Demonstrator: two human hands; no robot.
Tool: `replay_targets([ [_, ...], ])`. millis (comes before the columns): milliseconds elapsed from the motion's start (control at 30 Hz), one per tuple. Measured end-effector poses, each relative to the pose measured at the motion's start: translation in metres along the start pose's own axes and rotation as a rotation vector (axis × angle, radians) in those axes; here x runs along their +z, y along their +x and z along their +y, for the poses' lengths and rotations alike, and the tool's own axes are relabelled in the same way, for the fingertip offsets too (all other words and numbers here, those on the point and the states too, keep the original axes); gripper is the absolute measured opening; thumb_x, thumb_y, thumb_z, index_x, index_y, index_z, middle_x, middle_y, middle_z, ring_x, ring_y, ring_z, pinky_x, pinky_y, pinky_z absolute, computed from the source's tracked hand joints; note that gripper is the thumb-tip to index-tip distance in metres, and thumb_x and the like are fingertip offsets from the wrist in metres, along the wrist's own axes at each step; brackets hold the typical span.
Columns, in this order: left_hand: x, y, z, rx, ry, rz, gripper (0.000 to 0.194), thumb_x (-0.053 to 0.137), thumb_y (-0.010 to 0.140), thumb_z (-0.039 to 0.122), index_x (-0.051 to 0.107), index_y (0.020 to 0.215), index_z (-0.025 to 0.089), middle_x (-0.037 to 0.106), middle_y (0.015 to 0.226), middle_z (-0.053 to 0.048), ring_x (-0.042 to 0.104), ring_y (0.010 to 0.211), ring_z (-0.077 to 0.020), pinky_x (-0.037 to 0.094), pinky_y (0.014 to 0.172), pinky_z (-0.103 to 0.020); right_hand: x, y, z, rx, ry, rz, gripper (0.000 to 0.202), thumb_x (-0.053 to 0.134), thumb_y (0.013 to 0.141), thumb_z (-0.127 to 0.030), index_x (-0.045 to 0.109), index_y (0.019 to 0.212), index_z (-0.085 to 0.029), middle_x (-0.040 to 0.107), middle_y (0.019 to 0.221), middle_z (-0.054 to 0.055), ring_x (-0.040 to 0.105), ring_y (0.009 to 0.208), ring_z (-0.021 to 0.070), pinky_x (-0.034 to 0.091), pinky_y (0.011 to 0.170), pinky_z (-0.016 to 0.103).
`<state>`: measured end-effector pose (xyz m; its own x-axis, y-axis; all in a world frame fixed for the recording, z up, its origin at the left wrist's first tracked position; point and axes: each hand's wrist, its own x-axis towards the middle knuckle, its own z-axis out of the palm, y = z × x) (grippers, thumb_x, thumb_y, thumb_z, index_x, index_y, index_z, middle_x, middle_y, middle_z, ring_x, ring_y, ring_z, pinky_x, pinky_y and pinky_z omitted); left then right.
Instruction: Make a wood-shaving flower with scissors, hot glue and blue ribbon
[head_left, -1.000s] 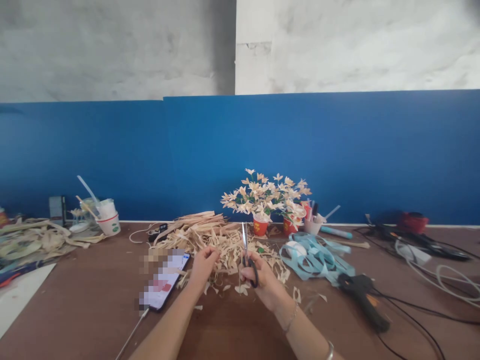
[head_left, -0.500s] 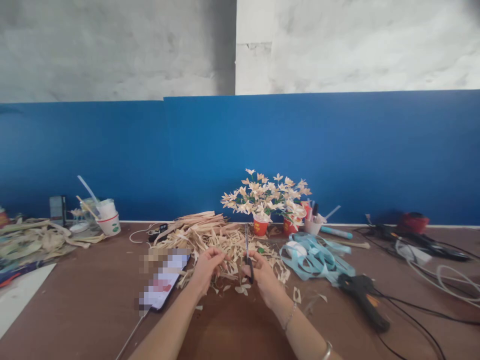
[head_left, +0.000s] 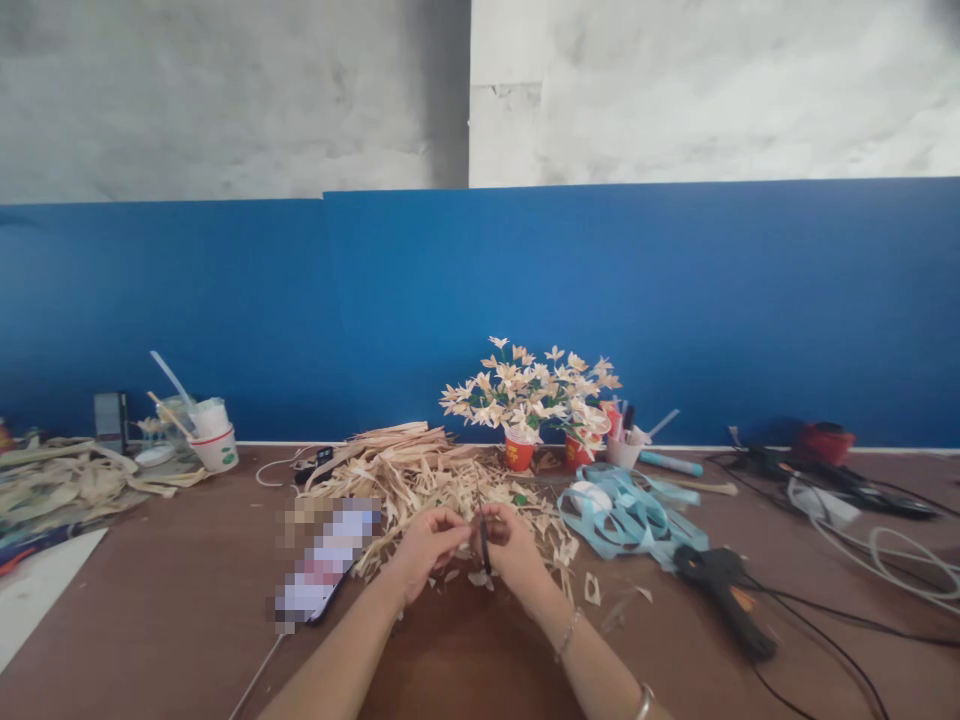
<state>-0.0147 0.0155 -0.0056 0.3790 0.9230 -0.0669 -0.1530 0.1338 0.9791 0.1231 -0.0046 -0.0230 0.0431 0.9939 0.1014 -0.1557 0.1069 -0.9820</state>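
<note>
My right hand (head_left: pixel 512 549) is closed on a pair of dark-handled scissors (head_left: pixel 484 545), their narrow blades pointing away from me. Just to the left, my left hand (head_left: pixel 429 548) is pinched, its fingertips close to the right hand's; whatever lies between them is too small to make out. Both hands are over the near edge of a heap of pale dried husk strips (head_left: pixel 405 470). Small cut pieces lie on the table below. Behind the heap, cream artificial flowers (head_left: pixel 525 390) stand in red paper cups (head_left: pixel 519 452).
A phone (head_left: pixel 326 565) on a cable lies left of my hands. Blue ribbon (head_left: pixel 637 515) and a black glue gun (head_left: pixel 724 600) with cords are on the right. A white cup (head_left: pixel 217 450) and more husks (head_left: pixel 82 480) stand far left. A blue panel (head_left: pixel 390 320) closes the back.
My right hand has moved left with the scissors, and the two hands are now closer together. The left hand has shifted slightly right.
</note>
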Motion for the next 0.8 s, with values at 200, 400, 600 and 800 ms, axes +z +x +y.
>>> replay_targets([
  [200,-0.017,0.010,0.004,0.194,0.073,0.336,0.032,0.069,0.057,0.042,0.053,0.063,0.015,0.039,0.043,0.009,0.029,0.037,-0.0036,0.019,0.038,-0.017,-0.013,0.004,0.004,-0.125,-0.405,0.095,0.026,0.059,0.064,-0.018,0.053,0.089,-0.020,0.063,0.060,-0.001,0.059,0.055,0.0170,0.044,0.052,0.026],
  [400,-0.044,0.019,0.005,0.264,0.242,0.700,0.023,0.062,0.060,0.039,0.060,0.066,0.016,0.057,0.061,-0.001,0.055,0.060,-0.0173,0.039,0.055,-0.027,-0.026,0.010,-0.010,-0.220,-1.004,0.153,0.025,0.055,0.066,-0.016,0.066,0.087,-0.021,0.067,0.089,0.006,0.060,0.085,0.0211,0.042,0.075,0.027],
  [600,-0.041,0.015,0.004,0.584,0.806,0.875,0.009,0.059,0.066,0.027,0.062,0.061,0.020,0.062,0.101,-0.009,0.047,0.107,-0.0286,0.030,0.092,-0.040,-0.020,0.024,-0.008,-0.053,-1.323,0.112,0.025,0.053,0.071,-0.020,0.067,0.091,-0.024,0.069,0.084,0.007,0.062,0.083,0.0213,0.040,0.070,0.026],
  [800,-0.021,0.006,0.003,0.614,1.026,0.640,0.007,0.055,0.071,0.022,0.061,0.067,0.021,0.067,0.074,-0.003,0.058,0.080,-0.0220,0.031,0.084,-0.037,-0.015,0.041,-0.008,-0.066,-1.338,0.084,0.023,0.051,0.065,-0.009,0.068,0.080,-0.017,0.069,0.084,0.011,0.062,0.083,0.0222,0.040,0.069,0.026],
])
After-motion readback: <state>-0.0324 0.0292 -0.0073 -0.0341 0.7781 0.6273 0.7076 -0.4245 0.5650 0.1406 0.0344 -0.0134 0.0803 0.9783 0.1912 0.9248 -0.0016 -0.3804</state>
